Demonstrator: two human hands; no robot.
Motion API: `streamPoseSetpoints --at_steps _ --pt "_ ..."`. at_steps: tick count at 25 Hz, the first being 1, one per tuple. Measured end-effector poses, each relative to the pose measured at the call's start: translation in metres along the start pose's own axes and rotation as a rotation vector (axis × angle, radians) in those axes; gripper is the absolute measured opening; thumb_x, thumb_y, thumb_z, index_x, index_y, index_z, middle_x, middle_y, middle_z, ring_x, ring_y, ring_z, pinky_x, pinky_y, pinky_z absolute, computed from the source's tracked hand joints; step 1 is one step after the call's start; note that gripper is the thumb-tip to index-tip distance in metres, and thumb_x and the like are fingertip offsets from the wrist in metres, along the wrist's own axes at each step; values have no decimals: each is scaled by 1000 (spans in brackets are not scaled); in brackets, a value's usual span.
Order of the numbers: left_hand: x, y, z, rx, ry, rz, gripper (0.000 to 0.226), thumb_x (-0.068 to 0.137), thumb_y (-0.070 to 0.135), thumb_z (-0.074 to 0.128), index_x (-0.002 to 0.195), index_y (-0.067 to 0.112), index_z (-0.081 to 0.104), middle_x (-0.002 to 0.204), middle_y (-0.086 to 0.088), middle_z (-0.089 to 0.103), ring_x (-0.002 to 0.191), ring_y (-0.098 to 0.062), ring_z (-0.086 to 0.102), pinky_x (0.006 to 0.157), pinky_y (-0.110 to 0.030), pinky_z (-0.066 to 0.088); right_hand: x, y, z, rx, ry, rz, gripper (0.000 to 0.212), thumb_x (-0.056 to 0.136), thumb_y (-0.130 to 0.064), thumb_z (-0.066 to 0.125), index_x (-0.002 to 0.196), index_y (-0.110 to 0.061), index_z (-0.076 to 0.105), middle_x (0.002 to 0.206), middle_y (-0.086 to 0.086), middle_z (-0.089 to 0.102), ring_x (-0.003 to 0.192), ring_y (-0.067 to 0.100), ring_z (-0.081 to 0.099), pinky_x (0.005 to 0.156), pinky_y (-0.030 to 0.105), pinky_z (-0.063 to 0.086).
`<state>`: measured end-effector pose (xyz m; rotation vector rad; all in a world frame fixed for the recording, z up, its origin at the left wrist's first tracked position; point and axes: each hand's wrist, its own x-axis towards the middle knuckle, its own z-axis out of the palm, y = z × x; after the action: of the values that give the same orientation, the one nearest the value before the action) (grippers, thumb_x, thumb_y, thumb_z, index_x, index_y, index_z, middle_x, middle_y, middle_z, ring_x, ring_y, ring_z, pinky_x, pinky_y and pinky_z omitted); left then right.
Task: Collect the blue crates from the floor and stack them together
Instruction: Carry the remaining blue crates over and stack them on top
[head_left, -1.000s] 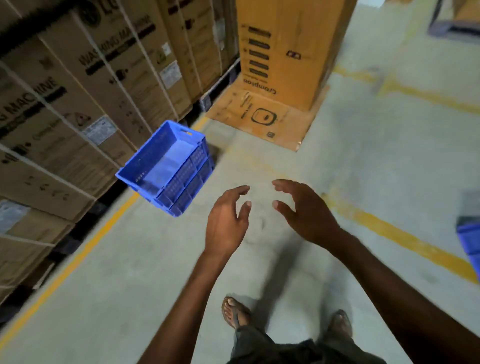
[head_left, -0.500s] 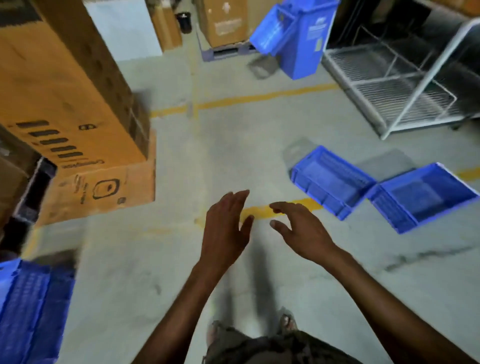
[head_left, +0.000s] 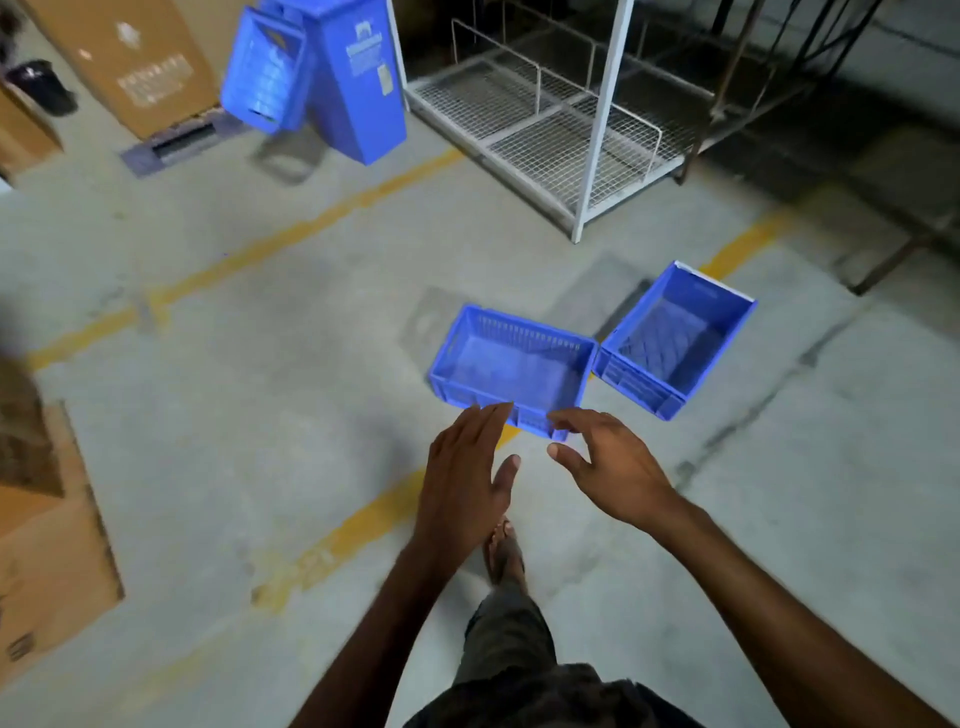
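Two empty blue crates lie on the concrete floor ahead of me, corner to corner. The nearer crate (head_left: 511, 366) sits upright just beyond my fingertips. The second crate (head_left: 675, 338) lies to its right, turned at an angle. My left hand (head_left: 465, 478) is open, fingers together, reaching toward the near wall of the nearer crate. My right hand (head_left: 608, 462) is open with fingers spread, its fingertips over that crate's near right corner. Neither hand holds anything. A third blue crate (head_left: 265, 83) leans against a tall blue bin (head_left: 363, 78) at the back.
A white wire-mesh rack (head_left: 561, 124) stands at the back right. Cardboard boxes (head_left: 47, 519) sit at the left edge, and another large box (head_left: 135, 57) at the back left. Yellow lines (head_left: 343, 535) cross the floor. My sandalled foot (head_left: 504, 551) is below my hands.
My view has swung right, away from the stacked crates by the cartons. The two floor crates now lie straight ahead and closer, and both hands have reached toward the nearer one.
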<state>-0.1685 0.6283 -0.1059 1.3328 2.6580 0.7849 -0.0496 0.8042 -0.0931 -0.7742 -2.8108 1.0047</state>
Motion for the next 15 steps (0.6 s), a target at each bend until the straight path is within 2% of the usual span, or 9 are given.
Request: streamPoseSetpoints --at_steps 4,7,11,15 --pt "113 -30 39 -84 -158 -42 59 93 34 63 148 22 46 146 1 54 135 -22 50 107 -41 44 99 47 -8 -5 -23 107 37 95 -44 59 131 -34 55 124 -17 62 117 11 55 94 34 50" --pt "172 -58 79 -175 -263 -124 61 90 37 62 146 21 49 143 -2 57 130 -23 54 107 -42 46 163 88 5 19 -91 196 34 94 -36 63 126 -29 58 119 -13 64 113 16 58 93 35 49" --pt "225 -111 168 -145 -376 -249 61 89 33 62 146 16 48 143 -6 57 130 -27 54 105 -42 46 248 160 64 48 -229 270 32 92 -32 66 124 -27 61 116 -9 66 110 17 61 94 35 48" --pt "246 -183 285 -103 -453 -408 63 92 35 59 151 19 41 148 -6 51 135 -26 49 107 -41 42 321 243 162 27 -403 302 32 93 -29 64 124 -26 61 120 -7 66 116 18 59 97 36 47"
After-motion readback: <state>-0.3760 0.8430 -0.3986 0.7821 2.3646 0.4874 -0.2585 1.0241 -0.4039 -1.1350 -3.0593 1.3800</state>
